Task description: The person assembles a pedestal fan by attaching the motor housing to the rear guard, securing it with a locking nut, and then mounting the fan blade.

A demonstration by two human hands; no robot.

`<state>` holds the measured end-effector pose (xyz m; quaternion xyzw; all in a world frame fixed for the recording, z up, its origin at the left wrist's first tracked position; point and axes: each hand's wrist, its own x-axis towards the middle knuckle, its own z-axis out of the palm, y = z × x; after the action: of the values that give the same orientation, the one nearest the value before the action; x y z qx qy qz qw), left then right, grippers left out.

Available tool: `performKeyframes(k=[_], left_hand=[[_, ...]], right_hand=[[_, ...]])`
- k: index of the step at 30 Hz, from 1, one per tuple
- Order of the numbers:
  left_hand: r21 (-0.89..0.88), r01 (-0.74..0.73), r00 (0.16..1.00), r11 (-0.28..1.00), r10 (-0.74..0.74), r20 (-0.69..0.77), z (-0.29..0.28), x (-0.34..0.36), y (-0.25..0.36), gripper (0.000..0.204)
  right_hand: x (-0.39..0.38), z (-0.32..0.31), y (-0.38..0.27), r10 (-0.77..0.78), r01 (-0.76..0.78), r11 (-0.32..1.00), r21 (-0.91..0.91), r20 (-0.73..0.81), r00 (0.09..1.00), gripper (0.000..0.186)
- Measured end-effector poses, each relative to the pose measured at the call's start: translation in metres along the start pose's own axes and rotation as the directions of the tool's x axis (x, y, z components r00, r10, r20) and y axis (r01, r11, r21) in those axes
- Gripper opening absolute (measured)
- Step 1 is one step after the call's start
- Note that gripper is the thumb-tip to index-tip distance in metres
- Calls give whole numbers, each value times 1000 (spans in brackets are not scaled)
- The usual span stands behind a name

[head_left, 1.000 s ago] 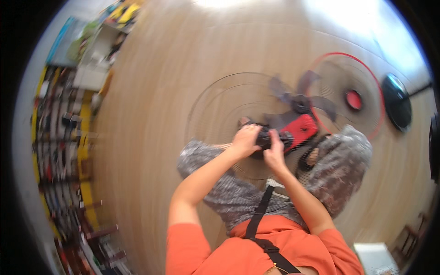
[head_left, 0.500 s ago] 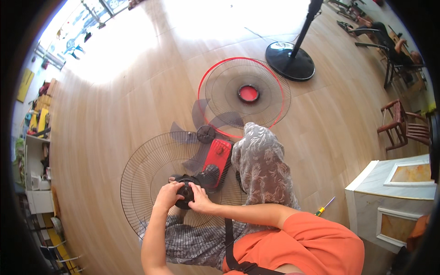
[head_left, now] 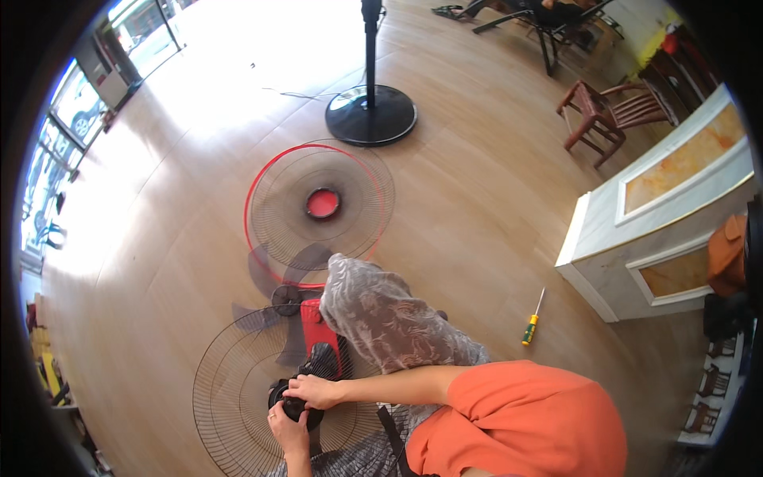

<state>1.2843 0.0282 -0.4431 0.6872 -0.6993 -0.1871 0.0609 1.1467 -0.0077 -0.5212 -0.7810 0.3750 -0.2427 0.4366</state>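
Observation:
My left hand (head_left: pixel 288 429) and my right hand (head_left: pixel 313 391) grip the black hub (head_left: pixel 280 392) at the middle of a wire fan grille (head_left: pixel 230 364), the fingers of both curled on it and partly hiding it. Under the grille lies a red-and-black fan housing (head_left: pixel 316 326), with translucent dark blades (head_left: pixel 262 270) beside it. My raised knee (head_left: pixel 397 318) is just to its right. Beyond, on the wooden floor, lies a second grille (head_left: pixel 282 199) with a red rim and red centre (head_left: pixel 323 204).
A black stand base (head_left: pixel 371 118) with pole stands behind the grilles. A yellow-green screwdriver (head_left: pixel 531 327) lies right, near a white panelled counter (head_left: pixel 604 254). A wooden chair (head_left: pixel 604 119) and a person (head_left: pixel 560 12) on a folding chair are back right. Glass doors (head_left: pixel 71 119) are left.
The view has swung rightward, so the counter and screwdriver show more fully. My hands stay on the hub; my right hand has shifted to a position above my left.

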Motion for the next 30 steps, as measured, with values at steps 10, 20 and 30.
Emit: performKeyframes(k=[10, 20, 30], left_hand=[[13, -129, 981, 992, 125, 150, -16, 13, 0, 53], [-27, -316, 855, 948, 297, 424, -40, 53, 6, 70], [-47, 7, 1000, 999, -7, 11, -1, 0, 11, 56]], right_hand=[[-9, 22, -22, 129, -131, 991, 6, -220, 967, 56], [-1, 18, -46, 621, -638, 745, 194, 145, 770, 73], [-11, 17, -9, 101, -59, 983, 175, -240, 966, 43]])
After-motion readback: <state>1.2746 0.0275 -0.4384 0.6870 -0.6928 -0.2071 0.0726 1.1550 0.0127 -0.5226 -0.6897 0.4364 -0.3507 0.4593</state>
